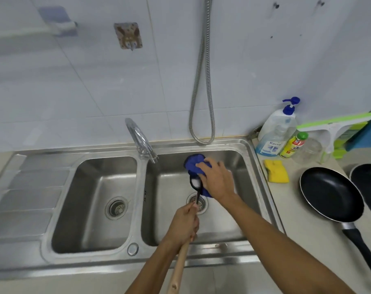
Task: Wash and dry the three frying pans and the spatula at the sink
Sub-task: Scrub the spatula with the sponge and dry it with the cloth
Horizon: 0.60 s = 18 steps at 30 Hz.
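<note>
- Your left hand (185, 221) is wrapped tight round the wooden-handled spatula with the black head (193, 183), gripping high on the shaft where wood meets the dark neck. The rest of the handle runs back from that grip toward you.
- Your right hand (217, 179) clutches a crumpled blue cloth (194, 163), fingers curled over it. It presses the cloth on the far side of the spatula head, just beyond your left grip.
- The head hangs over the right stainless-steel basin (239, 162), with the round drain strainer (201, 205) directly below your left grip.
- There's a white patch on the head that looks like suds, so I judge this as the scrub stage, not drying.
- To do it well, keep the left grip firm so the shaft doesn't twist, and roll the handle so the cloth reaches both faces and the edges of the head.
- Work the cloth down the neck toward your left fingers too, since grease is likely to collect there.
- Keep the head low in the basin so drips stay in.
- The chrome tap (141, 139) sits left of the cloth hand, and no water can be seen running. You'll need a rinse before drying.
- A black non-stick frying pan (330, 194) and a second dark pan (369, 181) lie on the counter, well right of your right hand. The third pan is not in view.
- A yellow sponge (276, 171) lies between the basin and the pans.
</note>
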Available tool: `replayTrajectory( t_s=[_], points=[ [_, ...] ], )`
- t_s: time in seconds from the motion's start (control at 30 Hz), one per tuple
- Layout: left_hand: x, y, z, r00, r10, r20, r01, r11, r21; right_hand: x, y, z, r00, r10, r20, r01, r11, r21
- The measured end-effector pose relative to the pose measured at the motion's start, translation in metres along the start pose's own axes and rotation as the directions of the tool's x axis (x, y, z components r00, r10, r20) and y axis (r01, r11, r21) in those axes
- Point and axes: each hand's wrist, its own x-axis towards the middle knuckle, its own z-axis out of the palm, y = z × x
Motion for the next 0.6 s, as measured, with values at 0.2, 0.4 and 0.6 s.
replayTrajectory(
  t_s=[0.2,0.4,0.6],
  points=[
    [0.000,-0.006,-0.013,1.000,-0.008,0.024,0.009,0.998,-0.069,-0.038,-0.001,0.017,0.973,-0.228,-0.036,0.226,0.973,-0.055],
    [0.004,-0.030,-0.006,0.999,0.054,0.000,-0.054,0.993,0.103,-0.020,0.033,0.002,0.981,0.184,0.069,-0.190,0.977,0.101],
    [0.028,-0.046,-0.025,0.937,0.331,-0.114,-0.191,0.756,0.626,-0.032,0.015,-0.033,0.925,0.363,-0.114,-0.299,0.879,0.371]
  ],
)
